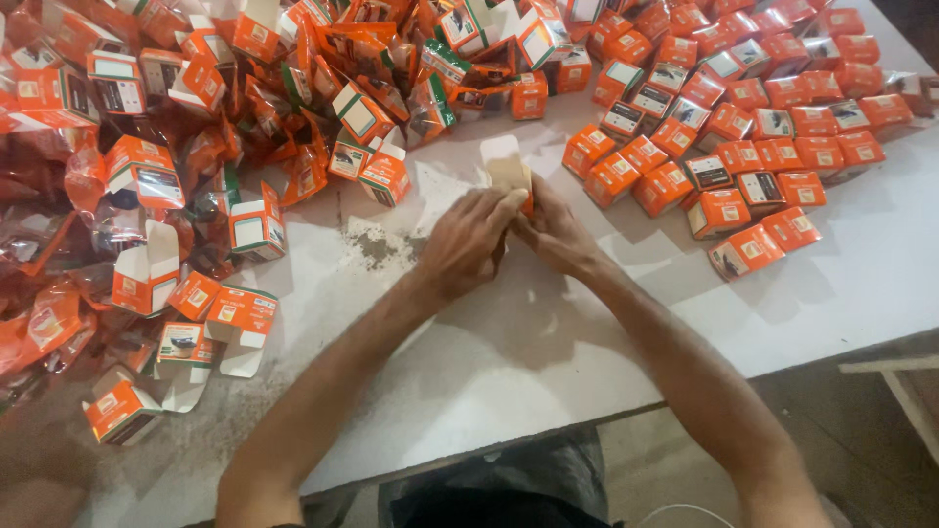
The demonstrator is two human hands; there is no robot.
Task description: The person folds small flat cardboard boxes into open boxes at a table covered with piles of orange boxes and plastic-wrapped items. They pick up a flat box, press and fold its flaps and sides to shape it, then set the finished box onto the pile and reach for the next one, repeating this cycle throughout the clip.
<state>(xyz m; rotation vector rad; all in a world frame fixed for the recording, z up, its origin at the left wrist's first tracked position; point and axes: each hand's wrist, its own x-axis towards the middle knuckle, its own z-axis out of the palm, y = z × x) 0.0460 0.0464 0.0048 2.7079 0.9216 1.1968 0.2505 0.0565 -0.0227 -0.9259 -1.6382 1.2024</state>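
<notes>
Hands: left (pixel 468 238) & right (pixel 554 233), gripping 1 box (pixel 510 168).

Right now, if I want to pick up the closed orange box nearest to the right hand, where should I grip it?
Probably grip the closed orange box across its two long sides, coming from above. It lies flat at the row's near end, with bare white table along its front, so fingers have room there.

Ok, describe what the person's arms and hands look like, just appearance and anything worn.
Both forearms are bare, with no sleeves in view. The left hand and right hand wear no gloves, and no rings, watch or wristband show. Both arms look lean.
</notes>
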